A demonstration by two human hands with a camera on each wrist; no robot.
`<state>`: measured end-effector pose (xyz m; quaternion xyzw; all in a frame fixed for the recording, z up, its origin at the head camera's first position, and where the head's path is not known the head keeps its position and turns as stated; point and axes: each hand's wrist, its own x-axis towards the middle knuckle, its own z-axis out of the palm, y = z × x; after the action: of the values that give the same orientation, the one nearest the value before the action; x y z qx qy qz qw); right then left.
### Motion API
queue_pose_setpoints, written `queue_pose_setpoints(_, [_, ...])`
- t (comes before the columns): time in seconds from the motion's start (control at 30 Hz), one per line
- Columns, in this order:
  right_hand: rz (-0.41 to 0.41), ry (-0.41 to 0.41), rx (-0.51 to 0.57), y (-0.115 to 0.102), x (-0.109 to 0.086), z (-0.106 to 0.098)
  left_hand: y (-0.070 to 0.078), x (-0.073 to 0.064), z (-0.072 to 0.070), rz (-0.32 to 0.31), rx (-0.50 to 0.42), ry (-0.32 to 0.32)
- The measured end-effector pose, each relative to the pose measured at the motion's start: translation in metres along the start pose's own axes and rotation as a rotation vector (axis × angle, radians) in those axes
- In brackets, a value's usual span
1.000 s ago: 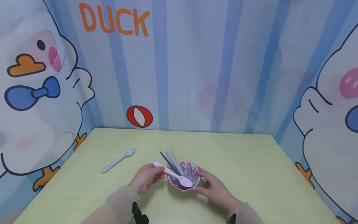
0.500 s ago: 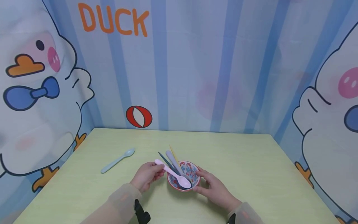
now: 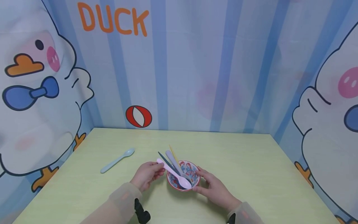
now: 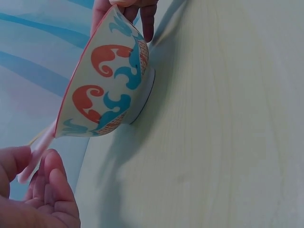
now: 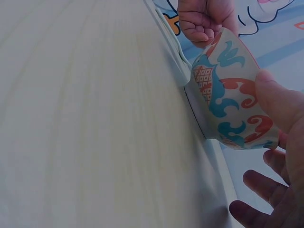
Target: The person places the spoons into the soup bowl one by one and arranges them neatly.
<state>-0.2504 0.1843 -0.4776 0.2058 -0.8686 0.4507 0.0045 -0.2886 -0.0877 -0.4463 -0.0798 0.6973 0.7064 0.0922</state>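
Observation:
Between thumb and fingers, my left hand (image 3: 146,176) pinches the handle end of a pink spoon (image 3: 183,181). Its scoop lies inside a small patterned bowl (image 3: 192,168), over the near part. My right hand (image 3: 216,189) holds the bowl's right side, with the thumb at the near rim; in the right wrist view the thumb (image 5: 278,97) presses the outer wall. Leaning out over the bowl's far left rim are a lilac spoon handle (image 3: 171,156), a dark teal utensil (image 3: 164,158) and a thin yellow stick (image 3: 172,151). Their lower ends are partly hidden by the pink spoon.
A light blue spoon (image 3: 117,161) lies on the pale yellow-green table (image 3: 237,155), left of the bowl and beyond my left forearm. A duck-print curtain (image 3: 190,62) stands behind the table's far edge and along both sides.
The pink spoon's handle has swung slightly right and away from me, and its scoop has shifted a little left. My left hand moved slightly with it; the right hand stays on the bowl.

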Motion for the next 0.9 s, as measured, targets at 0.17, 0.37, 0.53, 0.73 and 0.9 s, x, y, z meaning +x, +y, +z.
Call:
queue_pose_setpoints(0.17, [-0.001, 0.002, 0.003, -0.001, 0.000, 0.000, 0.000, -0.003, -0.001, 0.011, 0.010, -0.006])
queue_pose_setpoints(0.37, [0.012, -0.010, 0.010, -0.001, 0.000, 0.000, 0.001, -0.008, -0.010, 0.031, 0.059, 0.005])
queue_pose_setpoints(0.53, [0.017, -0.013, 0.015, 0.000, 0.000, -0.001, 0.003, -0.011, -0.021, 0.015, 0.120, 0.012])
queue_pose_setpoints(0.73, [0.008, -0.002, 0.024, -0.001, -0.001, 0.000, 0.002, -0.011, -0.040, -0.044, 0.183, 0.024])
queue_pose_setpoints(0.9, [0.006, -0.001, 0.023, -0.001, -0.002, 0.000, -0.001, -0.009, -0.057, -0.058, 0.218, 0.037])
